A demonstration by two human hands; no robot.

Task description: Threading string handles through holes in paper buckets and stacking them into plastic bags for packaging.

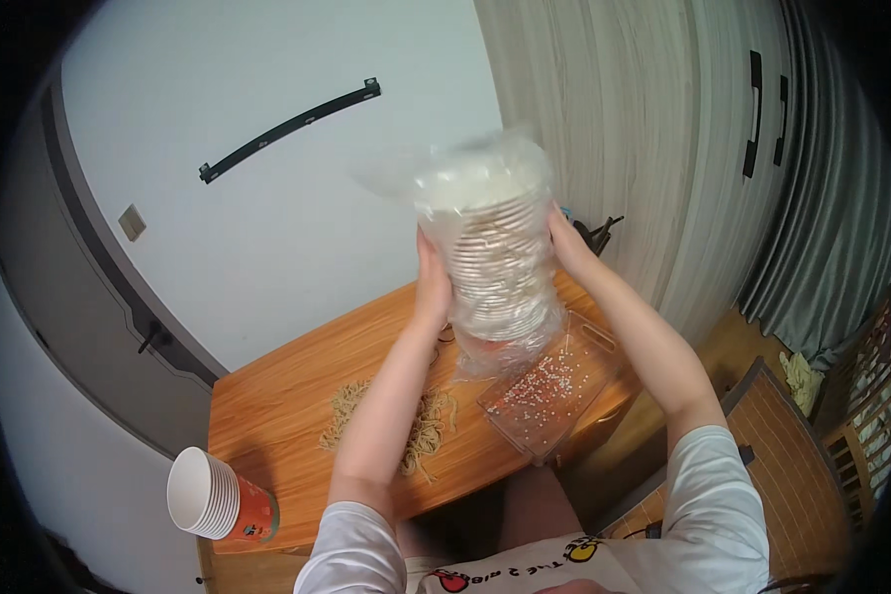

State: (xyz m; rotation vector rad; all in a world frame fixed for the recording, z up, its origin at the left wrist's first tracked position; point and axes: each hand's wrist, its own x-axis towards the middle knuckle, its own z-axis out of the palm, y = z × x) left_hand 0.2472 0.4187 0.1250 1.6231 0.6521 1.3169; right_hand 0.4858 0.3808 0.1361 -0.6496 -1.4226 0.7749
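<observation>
Between my two hands, raised above the table, is a clear plastic bag of nested paper cups (pixel 505 257). White rims show in a long stack, with a little red near the lower end. My left hand (pixel 434 282) presses on its left side, and my right hand (pixel 567 243) grips the right side; the fingers of both are partly hidden behind the bag. Loose crinkled plastic sticks out at the upper left, blurred. Below my left forearm lies a tangled heap of beige string (pixel 426 431). Under the bag's lower end, a clear plastic tray (pixel 525 436) carries many small white beads.
Another stack of orange-red paper cups (pixel 208 500) stands at the wooden table's (pixel 292 396) left front corner. A dark object (pixel 599 235) is at the far right behind my right hand. A chair with a woven mat (pixel 782 465) stands at the right, near a curtain (pixel 832 198).
</observation>
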